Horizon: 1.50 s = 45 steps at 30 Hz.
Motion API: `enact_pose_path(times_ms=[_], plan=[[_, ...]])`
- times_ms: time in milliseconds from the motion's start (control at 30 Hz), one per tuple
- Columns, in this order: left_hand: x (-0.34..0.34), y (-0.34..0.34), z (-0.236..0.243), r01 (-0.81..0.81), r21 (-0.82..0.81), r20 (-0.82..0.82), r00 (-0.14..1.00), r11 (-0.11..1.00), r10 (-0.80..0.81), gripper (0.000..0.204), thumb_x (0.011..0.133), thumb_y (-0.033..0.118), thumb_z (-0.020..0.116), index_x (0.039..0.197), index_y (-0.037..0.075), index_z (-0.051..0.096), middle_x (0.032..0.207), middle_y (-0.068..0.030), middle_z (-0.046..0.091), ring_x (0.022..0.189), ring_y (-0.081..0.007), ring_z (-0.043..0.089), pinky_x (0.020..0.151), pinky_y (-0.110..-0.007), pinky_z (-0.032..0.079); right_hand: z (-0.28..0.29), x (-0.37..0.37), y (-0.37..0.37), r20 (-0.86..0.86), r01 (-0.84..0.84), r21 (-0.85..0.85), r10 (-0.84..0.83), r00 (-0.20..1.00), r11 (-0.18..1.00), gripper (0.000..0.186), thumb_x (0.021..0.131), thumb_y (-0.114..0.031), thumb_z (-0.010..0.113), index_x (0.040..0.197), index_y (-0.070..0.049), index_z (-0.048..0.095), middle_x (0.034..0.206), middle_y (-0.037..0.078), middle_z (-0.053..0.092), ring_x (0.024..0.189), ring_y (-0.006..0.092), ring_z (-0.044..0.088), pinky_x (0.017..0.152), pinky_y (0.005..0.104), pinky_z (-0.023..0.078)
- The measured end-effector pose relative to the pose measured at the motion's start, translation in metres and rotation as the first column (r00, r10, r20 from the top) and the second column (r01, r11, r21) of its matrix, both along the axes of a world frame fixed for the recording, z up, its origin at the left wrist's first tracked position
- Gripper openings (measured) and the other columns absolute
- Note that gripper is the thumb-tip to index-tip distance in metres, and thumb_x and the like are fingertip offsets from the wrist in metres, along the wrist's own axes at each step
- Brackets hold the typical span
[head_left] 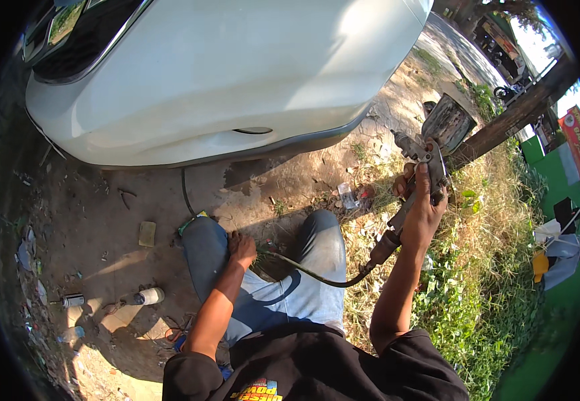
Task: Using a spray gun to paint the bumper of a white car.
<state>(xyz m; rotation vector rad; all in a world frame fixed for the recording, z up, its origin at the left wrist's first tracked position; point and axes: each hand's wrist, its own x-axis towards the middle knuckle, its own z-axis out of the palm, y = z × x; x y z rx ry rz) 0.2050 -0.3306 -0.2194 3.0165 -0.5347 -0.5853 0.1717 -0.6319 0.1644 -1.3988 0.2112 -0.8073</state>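
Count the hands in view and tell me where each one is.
2: the left hand at the left knee, and the right hand gripping the spray gun. No others show.

Black shirt (pixel 330 364): printed on the chest with bold block capitals (pixel 256 391), stacked in two yellow rows with reddish edging, under a smaller line and beside a blue patch; legible in part, cut by the lower picture edge.
Red banner (pixel 575 137): lettered in pale capitals over two slanting rows, legible in part, cropped at the dark lens rim.
Round emblem (pixel 569 119): set on the banner, beside the upper row; too small to make out.
Small can (pixel 73 301): banded in pale and dark, too small to read.
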Motion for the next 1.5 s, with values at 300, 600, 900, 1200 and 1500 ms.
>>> enact_pose_path(times_ms=[300, 600, 900, 1200, 1500], plan=[[-0.009, 0.001, -0.003, -0.015, -0.041, -0.012, 1.0, 0.999, 0.014, 0.026, 0.081, 0.023, 0.072, 0.103, 0.014, 0.083, 0.124, -0.0133, 0.073, 0.127, -0.0387, 0.055, 0.111, -0.055, 0.033, -0.005, -0.026, 0.029, -0.018, -0.019, -0.067, 0.018, 1.0, 0.998, 0.024, 0.107, -0.025, 0.064, 0.107, -0.001, 0.06, 0.089, 0.005, 0.061, 0.069, 0.0128, 0.049, 0.062, 0.0309, 0.04], [-0.004, 0.001, 0.006, -0.014, 0.018, -0.085, 0.996, 1.0, 0.015, 0.031, 0.081, 0.028, 0.074, 0.107, 0.014, 0.083, 0.128, -0.0134, 0.073, 0.13, -0.0371, 0.053, 0.114, -0.053, 0.03, 0.002, -0.038, 0.065, -0.099, -0.183, -0.008, 0.182, 0.978, 0.983, 0.058, 0.11, -0.021, 0.06, 0.16, -0.001, 0.04, 0.09, 0.005, 0.059, 0.07, 0.0108, 0.05, 0.061, 0.0287, 0.04], [0.0, -0.002, 0.003, -0.007, 0.046, -0.152, 0.988, 0.999, 0.013, 0.055, 0.081, 0.052, 0.082, 0.12, 0.013, 0.079, 0.14, -0.0167, 0.067, 0.144, -0.0393, 0.046, 0.123, -0.057, 0.025, -0.005, -0.023, 0.036, -0.064, -0.061, -0.028, 0.059, 0.996, 0.998, 0.03, 0.107, -0.024, 0.065, 0.123, 0.001, 0.062, 0.089, 0.006, 0.061, 0.07, 0.013, 0.051, 0.062, 0.0309, 0.041], [-0.003, 0.0, 0.008, 0.008, -0.025, -0.022, 1.0, 1.0, -0.009, 0.053, 0.081, 0.053, 0.081, 0.114, 0.011, 0.08, 0.132, -0.0181, 0.068, 0.131, -0.0371, 0.052, 0.113, -0.054, 0.033, -0.005, -0.009, 0.007, -0.031, -0.036, -0.016, 0.035, 0.999, 0.999, 0.022, 0.108, -0.019, 0.065, 0.115, 0.001, 0.066, 0.089, 0.005, 0.066, 0.07, 0.0135, 0.058, 0.064, 0.0316, 0.048], [0.003, -0.004, 0.034, 0.108, -0.259, 0.165, 0.984, 0.96, -0.067, 0.041, 0.086, 0.039, 0.079, 0.11, 0.006, 0.074, 0.113, -0.0156, 0.064, 0.118, -0.0354, 0.053, 0.103, -0.051, 0.039, 0.006, 0.012, -0.043, 0.032, 0.022, -0.063, -0.02, 0.999, 0.998, 0.024, 0.107, -0.021, 0.066, 0.115, 0.001, 0.063, 0.092, 0.006, 0.065, 0.073, 0.0135, 0.057, 0.065, 0.0311, 0.046]])
